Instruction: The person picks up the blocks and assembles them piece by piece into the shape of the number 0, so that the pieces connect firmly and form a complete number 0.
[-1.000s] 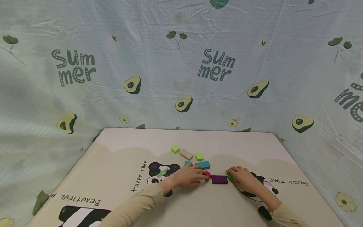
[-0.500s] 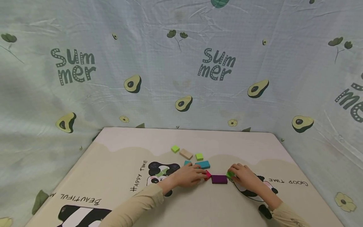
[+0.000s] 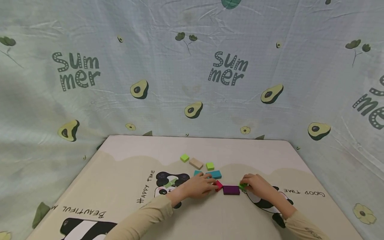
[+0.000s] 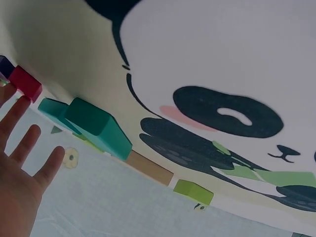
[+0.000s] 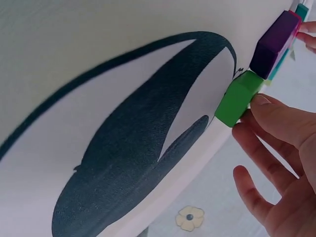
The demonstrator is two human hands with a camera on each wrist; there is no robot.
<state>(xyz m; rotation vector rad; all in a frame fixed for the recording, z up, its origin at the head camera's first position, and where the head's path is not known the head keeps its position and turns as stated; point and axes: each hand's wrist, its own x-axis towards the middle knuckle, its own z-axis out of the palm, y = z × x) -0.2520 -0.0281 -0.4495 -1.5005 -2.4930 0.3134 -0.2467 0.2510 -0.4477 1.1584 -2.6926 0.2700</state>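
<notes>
Pinching the green block (image 5: 239, 98) at its right side, the right hand (image 3: 258, 186) has its thumb and nearest finger closed on it, the other fingers loosely apart. That block lies on the table (image 3: 192, 220), its left end against or just beside the right end of the purple block (image 3: 231, 190). Left of the purple one, the fingers of the left hand (image 3: 196, 186) are spread and fairly straight, tips touching the red block (image 3: 219, 185); whether its thumb helps cannot be told. All three look small, light, stiff and smooth-faced, probably painted wood or plastic, hard to break but easily nudged askew. The green block seems best taken across its narrow sides at the outer, right end, keeping the fingers off the seam with the purple one; a gentle fingertip on the red one should steady it. No brand shows on any block. Printed on the table are "Happy Time" (image 3: 146, 186) on the left, sideways, "Good Time" (image 3: 304, 192) on the right and "Beautiful" (image 3: 84, 212) at the near left, both upside down. The far cloth backdrop (image 3: 162, 60) repeats "summer", cut off at the right edge.
</notes>
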